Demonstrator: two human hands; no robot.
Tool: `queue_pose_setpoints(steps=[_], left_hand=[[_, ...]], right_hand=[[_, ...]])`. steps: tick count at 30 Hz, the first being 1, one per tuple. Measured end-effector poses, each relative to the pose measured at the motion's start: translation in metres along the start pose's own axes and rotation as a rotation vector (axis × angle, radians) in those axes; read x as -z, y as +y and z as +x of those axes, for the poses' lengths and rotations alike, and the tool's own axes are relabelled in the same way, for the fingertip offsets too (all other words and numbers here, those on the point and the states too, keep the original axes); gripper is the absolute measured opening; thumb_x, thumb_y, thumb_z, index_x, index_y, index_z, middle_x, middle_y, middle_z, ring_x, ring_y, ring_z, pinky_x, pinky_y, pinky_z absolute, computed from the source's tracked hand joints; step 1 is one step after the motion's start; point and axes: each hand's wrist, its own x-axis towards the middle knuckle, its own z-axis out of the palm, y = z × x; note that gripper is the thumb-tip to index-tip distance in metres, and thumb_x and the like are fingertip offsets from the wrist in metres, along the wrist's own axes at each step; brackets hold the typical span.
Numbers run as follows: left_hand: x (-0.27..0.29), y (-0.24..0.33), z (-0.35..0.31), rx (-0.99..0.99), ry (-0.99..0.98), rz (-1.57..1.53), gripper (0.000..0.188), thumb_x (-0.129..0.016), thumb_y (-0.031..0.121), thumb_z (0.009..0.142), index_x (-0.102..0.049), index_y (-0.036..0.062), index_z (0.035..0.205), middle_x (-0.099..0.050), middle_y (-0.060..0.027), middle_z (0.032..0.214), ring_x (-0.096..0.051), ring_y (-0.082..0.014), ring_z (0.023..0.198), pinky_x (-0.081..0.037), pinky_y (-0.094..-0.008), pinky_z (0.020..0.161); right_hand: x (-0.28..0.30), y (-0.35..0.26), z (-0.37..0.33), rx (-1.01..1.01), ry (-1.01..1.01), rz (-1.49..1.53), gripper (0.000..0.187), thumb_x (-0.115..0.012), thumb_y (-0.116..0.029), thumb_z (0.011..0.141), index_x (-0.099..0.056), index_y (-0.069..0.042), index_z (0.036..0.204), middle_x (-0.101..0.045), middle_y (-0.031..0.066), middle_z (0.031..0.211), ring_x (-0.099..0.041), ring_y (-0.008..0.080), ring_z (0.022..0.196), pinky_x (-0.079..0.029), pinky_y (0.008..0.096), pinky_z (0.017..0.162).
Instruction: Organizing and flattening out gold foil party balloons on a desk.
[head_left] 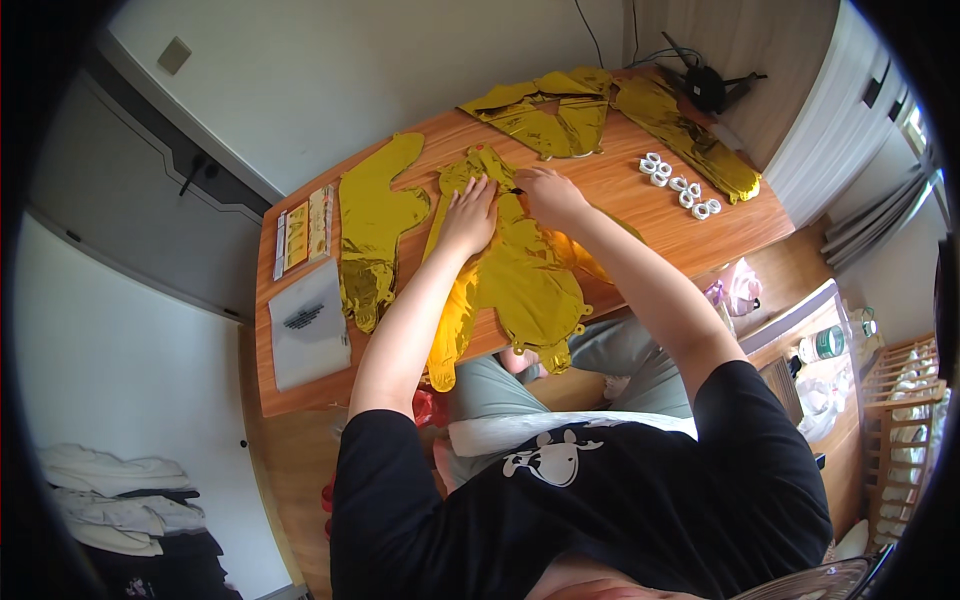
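Observation:
A flat, uninflated gold foil balloon [530, 290] lies in front of me, its lower end hanging over the table's near edge. My left hand [470, 215] rests on its upper part, fingers stretched out and lying flat. Just to the right, my right hand [548, 198] is bent at the wrist, its curled fingers closed at the balloon's upper edge; the fingertips are partly hidden. More gold foil balloons lie flat around it: one on the left [385, 205], one at the back [545, 115] and one at the back right [690, 140].
The wooden table [615, 165] carries several small white rolls [680, 185] on the right. At its left lie a printed picture sheet [303, 233] and a clear plastic bag [308, 325]. A black router [708, 88] stands in the far right corner. A side table [790, 340] holds household items.

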Motion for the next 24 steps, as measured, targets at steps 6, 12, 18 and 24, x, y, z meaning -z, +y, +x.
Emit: queue_pose_setpoints(steps=[6,12,18,24], left_hand=[[-0.002,-0.002,-0.003,0.012,0.034,-0.058,0.054,-0.037,0.032,0.108,-0.031,0.0126,0.158,-0.025,-0.0103,0.166,-0.019,-0.0284,0.155,-0.017,-0.0485,0.125],[-0.004,-0.004,-0.004,-0.039,0.129,-0.033,0.054,-0.038,0.032,0.108,-0.029,0.0177,0.16,-0.02,-0.0096,0.168,-0.015,-0.0303,0.156,-0.018,-0.0507,0.125],[-0.002,0.001,-0.001,-0.017,0.027,-0.016,0.05,-0.036,0.031,0.108,-0.038,0.0182,0.156,-0.025,-0.0087,0.167,-0.017,-0.0291,0.155,-0.017,-0.0499,0.125],[-0.001,-0.003,-0.005,0.0,-0.001,-0.036,0.05,-0.033,0.032,0.109,-0.037,0.0181,0.157,-0.027,-0.0081,0.166,-0.019,-0.0273,0.155,-0.014,-0.0476,0.126]], right_hand=[[0.005,0.006,0.01,0.166,-0.113,-0.168,0.052,-0.063,-0.005,0.087,-0.06,-0.011,0.138,-0.054,0.0021,0.148,-0.039,0.0267,0.145,-0.027,0.0427,0.122],[0.002,0.007,0.013,0.14,-0.168,-0.139,0.049,-0.06,-0.006,0.088,-0.061,-0.011,0.137,-0.055,0.0027,0.148,-0.039,0.0277,0.145,-0.029,0.0419,0.121],[0.005,0.021,0.01,0.086,-0.146,0.121,0.047,-0.056,-0.004,0.089,-0.063,-0.01,0.135,-0.054,0.0096,0.148,-0.048,0.0312,0.137,-0.042,0.0443,0.111],[0.017,0.023,-0.006,-0.359,0.089,-0.073,0.051,-0.072,-0.034,0.086,-0.061,-0.007,0.128,-0.063,0.0205,0.13,-0.062,0.034,0.118,-0.051,0.0438,0.097]])
